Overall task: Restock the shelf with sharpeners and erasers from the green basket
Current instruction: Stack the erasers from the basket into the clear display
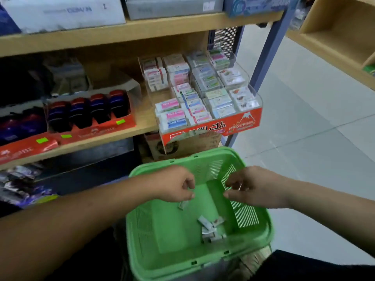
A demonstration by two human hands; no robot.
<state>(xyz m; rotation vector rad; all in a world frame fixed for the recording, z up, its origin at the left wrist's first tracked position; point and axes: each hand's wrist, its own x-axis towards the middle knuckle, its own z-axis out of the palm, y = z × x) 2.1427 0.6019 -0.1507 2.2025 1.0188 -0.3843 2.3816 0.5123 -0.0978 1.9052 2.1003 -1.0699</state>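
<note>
A green basket (261,238) sits low in front of me, with several small wrapped erasers (211,228) heaped on its floor. My left hand (174,183) hovers over the basket's left side with thumb and fingers pinched. One small eraser (183,205) lies just under those fingertips; I cannot tell whether they hold it. My right hand (251,187) is over the right wall, fingers bent and apart, nothing visible in it. On the shelf above stands a clear eraser display (239,124) with a red front, its compartments packed. Left of it, dark sharpeners (89,112) stand in a red tray.
The wooden shelf board (142,126) carries more red trays (26,147) at the left. Boxes (60,13) fill the upper shelf. A cardboard box (182,147) sits below the display. A blue upright (269,51) ends the shelf; tiled floor (304,128) lies to the right.
</note>
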